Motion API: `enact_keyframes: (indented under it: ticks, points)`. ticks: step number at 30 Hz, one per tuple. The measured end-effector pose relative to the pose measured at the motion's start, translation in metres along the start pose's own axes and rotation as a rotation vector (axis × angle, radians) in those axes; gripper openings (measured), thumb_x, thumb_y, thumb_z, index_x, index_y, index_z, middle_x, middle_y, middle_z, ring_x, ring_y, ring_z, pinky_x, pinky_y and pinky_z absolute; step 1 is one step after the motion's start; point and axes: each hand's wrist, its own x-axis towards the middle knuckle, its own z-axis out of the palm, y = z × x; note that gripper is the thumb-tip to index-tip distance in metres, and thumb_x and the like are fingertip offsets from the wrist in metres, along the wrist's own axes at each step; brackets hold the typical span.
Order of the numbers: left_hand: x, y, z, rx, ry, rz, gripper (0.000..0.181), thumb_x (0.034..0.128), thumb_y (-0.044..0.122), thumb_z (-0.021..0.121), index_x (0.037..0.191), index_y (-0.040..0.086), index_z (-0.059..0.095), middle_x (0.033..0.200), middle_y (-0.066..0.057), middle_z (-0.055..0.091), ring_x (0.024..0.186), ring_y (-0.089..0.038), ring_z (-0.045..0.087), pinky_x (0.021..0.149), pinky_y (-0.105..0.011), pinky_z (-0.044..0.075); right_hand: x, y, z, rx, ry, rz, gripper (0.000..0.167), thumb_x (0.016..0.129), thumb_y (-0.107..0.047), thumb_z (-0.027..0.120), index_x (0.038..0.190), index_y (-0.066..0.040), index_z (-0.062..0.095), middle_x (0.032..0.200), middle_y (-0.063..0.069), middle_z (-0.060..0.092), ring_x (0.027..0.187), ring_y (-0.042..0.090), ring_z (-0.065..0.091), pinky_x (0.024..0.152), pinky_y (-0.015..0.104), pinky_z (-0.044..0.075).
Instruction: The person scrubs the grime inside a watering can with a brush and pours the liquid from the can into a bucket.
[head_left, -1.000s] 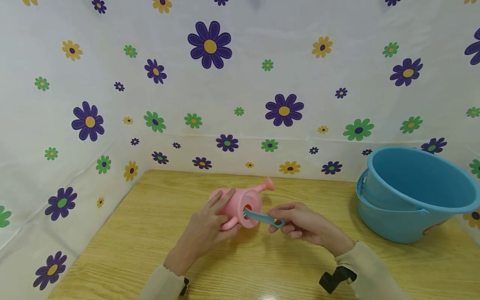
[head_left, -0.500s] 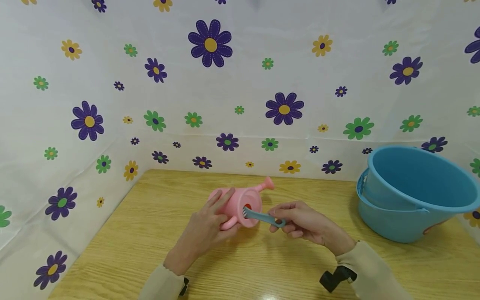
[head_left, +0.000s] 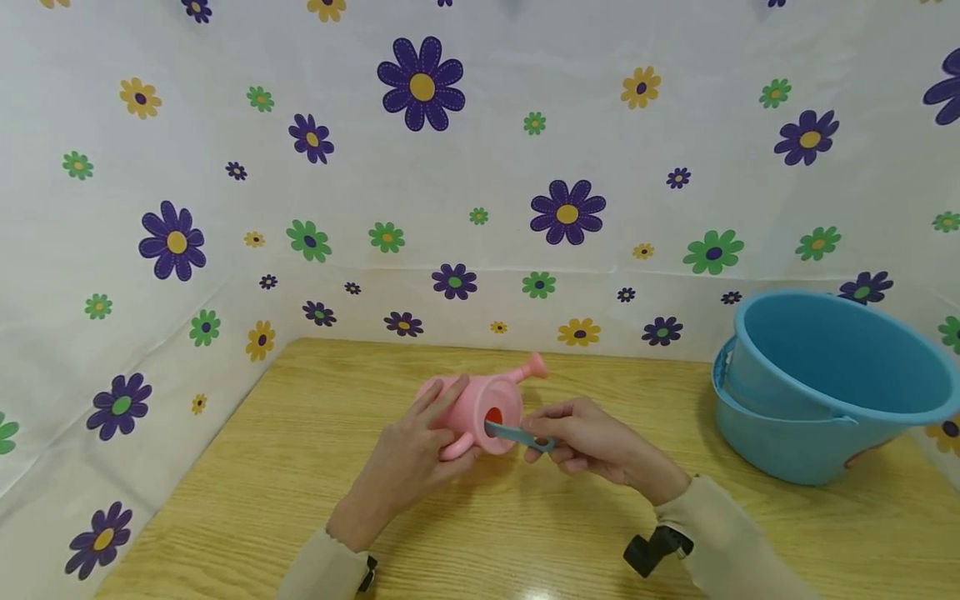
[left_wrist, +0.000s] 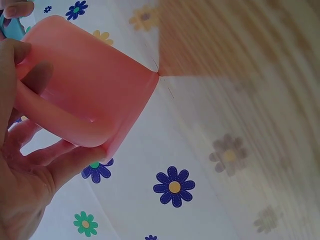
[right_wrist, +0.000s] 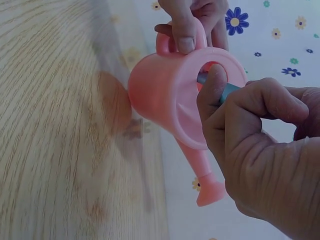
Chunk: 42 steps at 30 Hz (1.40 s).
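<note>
Blue tool (head_left: 513, 433) now further into mouth of pink watering can (head_left: 471, 412), toothed end hidden. Right hand (head_left: 600, 443) pinches it, closer to can. Left hand (head_left: 408, 454) still grips can on worktop (head_left: 300, 433).

Watering can (head_left: 465, 406): plastic by its look, smooth, with a soft sheen along the curved body.
Tool handle (head_left: 517, 434): plastic-looking, smooth, fairly matt.
Bucket (head_left: 783, 446), right of the frame: plastic-looking, smooth, satin highlights on the rim.
Counter (head_left: 577, 533): wood-grained, glossy, glare at the bottom edge.
Wall sheet (head_left: 480, 150): thin, smooth, creased; cloth or plastic cannot be told.
Sleeves (head_left: 738, 537), bottom of the frame: matt cloth.
Wrist mount (head_left: 647, 552): black, plastic-looking.
</note>
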Motion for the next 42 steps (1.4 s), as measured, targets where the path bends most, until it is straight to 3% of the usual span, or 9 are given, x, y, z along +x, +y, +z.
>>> enact_keyframes:
  ticks: [7,15,23,30,42]
  points:
    - [0.001,0.002,0.000,0.009,0.005,0.010,0.045,0.0872,0.029,0.080,0.054,0.013,0.053,0.149,-0.012,0.059,0.134,-0.042,0.058,0.064,-0.026,0.062,0.007,-0.003,0.006,-0.071,0.015,-0.027,0.028,0.102,-0.019,0.059,0.115,0.005,0.065,0.077,0.001,0.069,0.048,0.004,0.030,0.045,0.016,0.027]
    - [0.002,0.002,0.000,0.026,0.004,0.025,0.045,0.0879,0.029,0.079,0.054,0.013,0.054,0.149,-0.013,0.059,0.134,-0.042,0.058,0.074,-0.033,0.065,0.011,-0.007,0.013,-0.173,0.065,-0.058,0.030,0.101,-0.020,0.062,0.116,0.004,0.069,0.076,0.003,0.067,0.047,0.007,0.026,0.045,0.019,0.023]
    - [0.003,0.003,0.002,0.044,0.009,0.037,0.046,0.0878,0.030,0.079,0.054,0.014,0.051,0.148,-0.012,0.060,0.134,-0.042,0.058,0.073,-0.034,0.065,0.012,-0.009,0.018,-0.274,0.118,-0.063,0.029,0.100,-0.024,0.065,0.116,-0.001,0.073,0.077,0.005,0.069,0.047,0.008,0.027,0.045,0.020,0.024]
    - [0.004,0.003,0.002,0.049,0.004,0.028,0.046,0.0875,0.030,0.079,0.054,0.014,0.052,0.148,-0.011,0.060,0.133,-0.041,0.059,0.068,-0.032,0.065,0.003,-0.014,0.010,-0.329,0.114,-0.050,0.027,0.101,-0.023,0.065,0.118,-0.005,0.074,0.078,0.005,0.068,0.047,0.008,0.026,0.046,0.020,0.024]
    - [0.010,0.007,-0.001,0.037,-0.005,-0.005,0.045,0.0869,0.030,0.079,0.054,0.015,0.053,0.148,-0.010,0.060,0.134,-0.042,0.058,0.062,-0.026,0.062,-0.012,-0.026,-0.010,-0.369,0.102,-0.030,0.027,0.100,-0.025,0.066,0.112,-0.002,0.074,0.076,0.004,0.066,0.048,0.009,0.027,0.045,0.020,0.024]
